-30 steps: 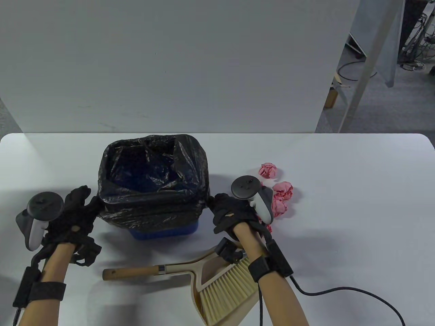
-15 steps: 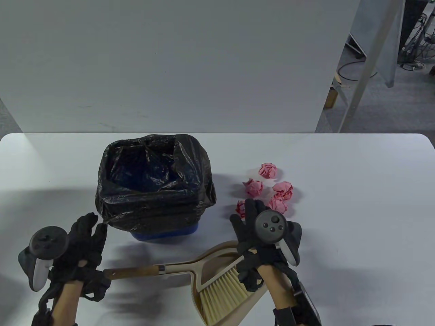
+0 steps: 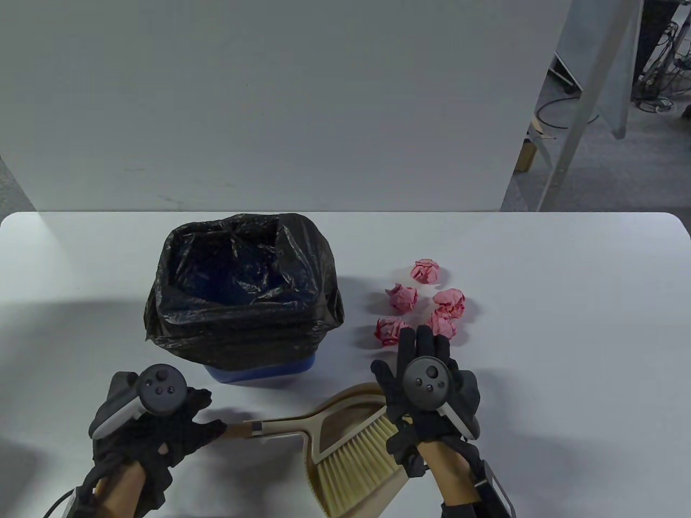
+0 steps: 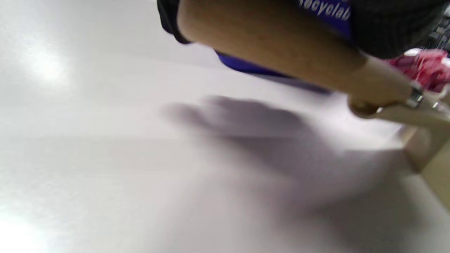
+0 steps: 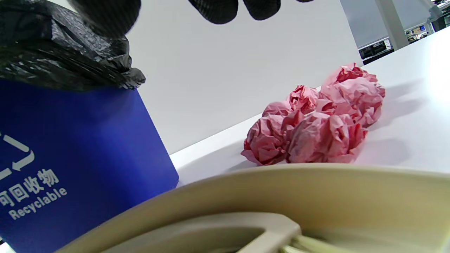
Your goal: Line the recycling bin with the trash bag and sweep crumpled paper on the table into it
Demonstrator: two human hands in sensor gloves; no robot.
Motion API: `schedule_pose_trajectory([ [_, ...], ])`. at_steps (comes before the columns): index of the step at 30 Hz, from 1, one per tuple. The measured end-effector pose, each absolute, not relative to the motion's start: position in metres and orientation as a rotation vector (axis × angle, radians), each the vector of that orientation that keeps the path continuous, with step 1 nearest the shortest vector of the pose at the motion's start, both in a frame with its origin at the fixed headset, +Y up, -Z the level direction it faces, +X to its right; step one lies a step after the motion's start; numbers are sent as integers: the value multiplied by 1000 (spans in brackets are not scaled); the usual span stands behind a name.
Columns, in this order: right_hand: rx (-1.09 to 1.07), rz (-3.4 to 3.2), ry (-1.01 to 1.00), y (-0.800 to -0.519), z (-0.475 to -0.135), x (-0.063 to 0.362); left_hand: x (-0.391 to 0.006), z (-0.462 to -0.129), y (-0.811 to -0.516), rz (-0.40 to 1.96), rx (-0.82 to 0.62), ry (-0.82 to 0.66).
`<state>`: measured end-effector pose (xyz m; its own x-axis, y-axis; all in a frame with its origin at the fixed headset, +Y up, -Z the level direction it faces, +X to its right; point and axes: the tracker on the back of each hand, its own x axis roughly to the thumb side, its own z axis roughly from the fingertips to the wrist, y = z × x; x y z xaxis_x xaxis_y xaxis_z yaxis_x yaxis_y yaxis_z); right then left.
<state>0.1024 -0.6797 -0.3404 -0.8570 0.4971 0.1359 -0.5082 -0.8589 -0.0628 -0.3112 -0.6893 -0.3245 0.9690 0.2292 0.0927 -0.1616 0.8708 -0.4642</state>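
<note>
reaching for the sweeping tools looks like the step in hand: the bin (image 3: 259,372) already wears the black bag (image 3: 243,291), folded over its rim, so the lining part seems done and none of the sweeping has begun. the left hand (image 3: 156,426) lies over the wooden end of the brush handle (image 3: 270,429); whether its fingers are closed round it i cannot tell. the right hand (image 3: 426,388) hovers with fingers spread and straight, holding nothing, above the dustpan (image 3: 345,404), where the brush bristles (image 3: 356,458) lie in the pan. the five pink paper balls (image 3: 402,298) sit in a loose cluster on the table (image 3: 567,324), right of the bin and just beyond the right fingertips.

next, by my reckoning, each hand needs a firm hold on one tool, and brush and pan must be parted.

the right wrist view shows what the table view cannot: the bin's blue wall with its "recyclable" label, and the pan's rim low before the paper. the left wrist view, blurred, shows the handle close up against the tabletop.
</note>
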Motion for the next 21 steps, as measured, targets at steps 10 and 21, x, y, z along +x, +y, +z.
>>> schedule_pose_trajectory([
  [10, 143, 2563, -51, -683, -340, 106, -306, -324, -687, 263, -440, -244],
  [21, 141, 2457, -261, -667, -331, 118, -300, -309, -653, 511, -313, -408],
])
